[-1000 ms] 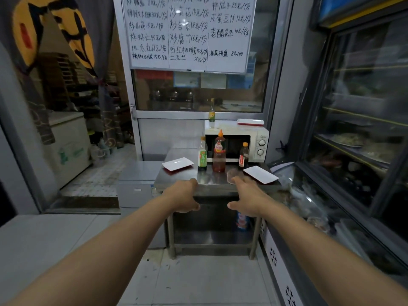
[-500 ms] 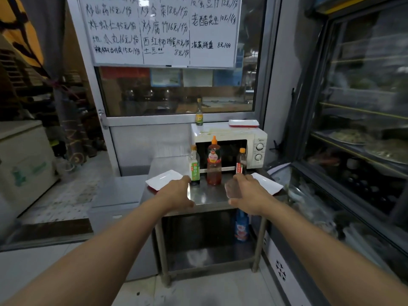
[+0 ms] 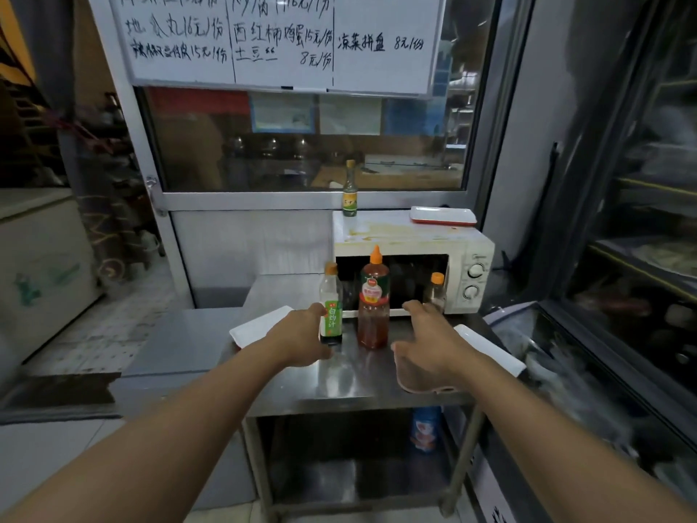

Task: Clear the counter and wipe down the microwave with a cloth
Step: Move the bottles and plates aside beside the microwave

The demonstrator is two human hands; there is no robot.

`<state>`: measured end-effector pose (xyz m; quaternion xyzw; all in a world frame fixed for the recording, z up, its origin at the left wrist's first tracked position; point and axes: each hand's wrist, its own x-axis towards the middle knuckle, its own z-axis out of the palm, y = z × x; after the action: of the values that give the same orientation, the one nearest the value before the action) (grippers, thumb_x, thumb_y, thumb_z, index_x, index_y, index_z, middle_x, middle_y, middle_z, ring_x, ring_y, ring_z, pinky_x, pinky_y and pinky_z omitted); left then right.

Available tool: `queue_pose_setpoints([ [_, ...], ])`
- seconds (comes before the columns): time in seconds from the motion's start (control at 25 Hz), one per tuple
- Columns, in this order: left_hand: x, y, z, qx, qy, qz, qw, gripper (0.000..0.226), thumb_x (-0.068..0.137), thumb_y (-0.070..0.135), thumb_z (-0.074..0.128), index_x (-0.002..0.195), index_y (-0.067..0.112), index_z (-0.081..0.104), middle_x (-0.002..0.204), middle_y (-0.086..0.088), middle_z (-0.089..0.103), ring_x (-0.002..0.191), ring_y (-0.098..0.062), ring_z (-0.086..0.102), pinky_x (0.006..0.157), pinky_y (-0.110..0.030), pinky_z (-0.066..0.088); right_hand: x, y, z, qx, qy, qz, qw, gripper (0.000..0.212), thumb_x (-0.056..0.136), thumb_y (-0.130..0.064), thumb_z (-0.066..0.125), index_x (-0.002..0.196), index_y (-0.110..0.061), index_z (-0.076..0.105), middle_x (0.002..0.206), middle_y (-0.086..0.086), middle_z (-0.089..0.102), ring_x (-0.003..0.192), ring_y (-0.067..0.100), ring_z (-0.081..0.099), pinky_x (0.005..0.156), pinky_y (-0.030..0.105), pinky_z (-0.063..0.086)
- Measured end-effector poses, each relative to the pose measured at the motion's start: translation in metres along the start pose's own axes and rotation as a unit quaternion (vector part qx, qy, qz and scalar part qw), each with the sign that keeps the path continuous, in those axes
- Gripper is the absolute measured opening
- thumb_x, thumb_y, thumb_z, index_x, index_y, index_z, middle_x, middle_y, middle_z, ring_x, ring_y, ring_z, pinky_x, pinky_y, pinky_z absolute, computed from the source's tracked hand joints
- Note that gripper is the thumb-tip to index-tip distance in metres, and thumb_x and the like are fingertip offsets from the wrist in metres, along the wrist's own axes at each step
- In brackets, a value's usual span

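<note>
A white microwave (image 3: 411,239) with a stained top stands at the back of the steel counter (image 3: 339,383). In front of it stand a green-label bottle (image 3: 330,307), a red sauce bottle (image 3: 374,307) and a small dark bottle (image 3: 437,290). My left hand (image 3: 298,339) is against the left side of the green-label bottle, its fingers not closed round it. My right hand (image 3: 428,343) hovers with fingers spread, the index finger near the small bottle. A pinkish cloth (image 3: 418,381) lies on the counter under that hand. White plates lie at the left (image 3: 260,326) and right (image 3: 490,351).
On the microwave sit a red-rimmed tray (image 3: 443,215) and a small green bottle (image 3: 350,194). A blue bottle (image 3: 424,428) stands on the lower shelf. A glass display case (image 3: 622,315) flanks the right, a low steel cabinet (image 3: 181,334) the left.
I have come closer to the counter. Both hands moved forward over it, the left up to the green-label bottle, the right toward the small bottle.
</note>
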<state>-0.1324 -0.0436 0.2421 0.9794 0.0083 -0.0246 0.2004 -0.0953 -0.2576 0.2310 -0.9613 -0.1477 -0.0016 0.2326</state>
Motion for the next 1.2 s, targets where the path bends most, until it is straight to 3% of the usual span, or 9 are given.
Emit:
queue_pose_setpoints([
  [0.16, 0.050, -0.005, 0.009, -0.005, 0.014, -0.021, 1.000, 0.066, 0.080, 0.028, 0.071, 0.135, 0.017, 0.036, 0.129, -0.009, 0.056, 0.110, -0.026, 0.055, 0.083, -0.029, 0.043, 0.063, 0.013, 0.008, -0.003, -0.018, -0.011, 1.000, 0.066, 0.083, -0.031, 0.067, 0.137, -0.017, 0.032, 0.135, 0.011, 0.039, 0.126, 0.029, 0.041, 0.101, 0.042, 0.041],
  [0.4, 0.118, -0.031, 0.031, -0.040, 0.027, -0.051, 0.998, 0.069, 0.077, 0.026, 0.075, 0.133, 0.013, 0.037, 0.118, -0.008, 0.061, 0.107, -0.025, 0.057, 0.088, -0.034, 0.045, 0.123, 0.032, 0.041, 0.029, -0.036, -0.018, 0.999, 0.061, 0.081, -0.029, 0.069, 0.132, -0.019, 0.036, 0.128, 0.009, 0.044, 0.119, 0.027, 0.048, 0.099, 0.039, 0.043],
  [0.6, 0.182, -0.058, 0.052, -0.065, 0.045, -0.055, 0.995, 0.077, 0.074, 0.025, 0.077, 0.137, 0.011, 0.034, 0.133, -0.012, 0.051, 0.118, -0.027, 0.052, 0.093, -0.035, 0.043, 0.167, 0.049, 0.067, 0.049, -0.009, 0.011, 0.999, 0.060, 0.081, -0.028, 0.069, 0.131, -0.019, 0.037, 0.128, 0.009, 0.046, 0.118, 0.026, 0.048, 0.097, 0.038, 0.043],
  [0.84, 0.248, -0.097, 0.079, -0.134, 0.056, -0.076, 0.986, 0.091, 0.072, 0.023, 0.079, 0.143, 0.012, 0.023, 0.140, -0.013, 0.043, 0.128, -0.028, 0.044, 0.100, -0.036, 0.039, 0.202, 0.062, 0.098, 0.077, 0.047, 0.064, 0.994, 0.073, 0.078, -0.028, 0.073, 0.138, -0.015, 0.032, 0.134, 0.011, 0.042, 0.124, 0.026, 0.043, 0.098, 0.032, 0.036],
  [1.0, 0.283, -0.117, 0.095, -0.171, 0.065, -0.054, 0.982, 0.080, 0.069, 0.017, 0.080, 0.135, 0.010, 0.035, 0.129, -0.010, 0.052, 0.118, -0.028, 0.052, 0.086, -0.029, 0.039, 0.216, 0.069, 0.117, 0.097, 0.080, 0.103, 0.987, 0.081, 0.077, -0.026, 0.075, 0.141, -0.013, 0.028, 0.140, 0.013, 0.036, 0.130, 0.027, 0.037, 0.103, 0.033, 0.032],
  [1.2, 0.308, -0.133, 0.108, -0.195, 0.052, -0.023, 0.979, 0.077, 0.070, 0.019, 0.080, 0.133, 0.013, 0.037, 0.127, -0.005, 0.056, 0.115, -0.025, 0.056, 0.085, -0.028, 0.041, 0.227, 0.071, 0.134, 0.098, 0.096, 0.123, 0.983, 0.090, 0.075, -0.027, 0.076, 0.145, -0.011, 0.022, 0.146, 0.014, 0.030, 0.135, 0.028, 0.030, 0.108, 0.033, 0.028],
])
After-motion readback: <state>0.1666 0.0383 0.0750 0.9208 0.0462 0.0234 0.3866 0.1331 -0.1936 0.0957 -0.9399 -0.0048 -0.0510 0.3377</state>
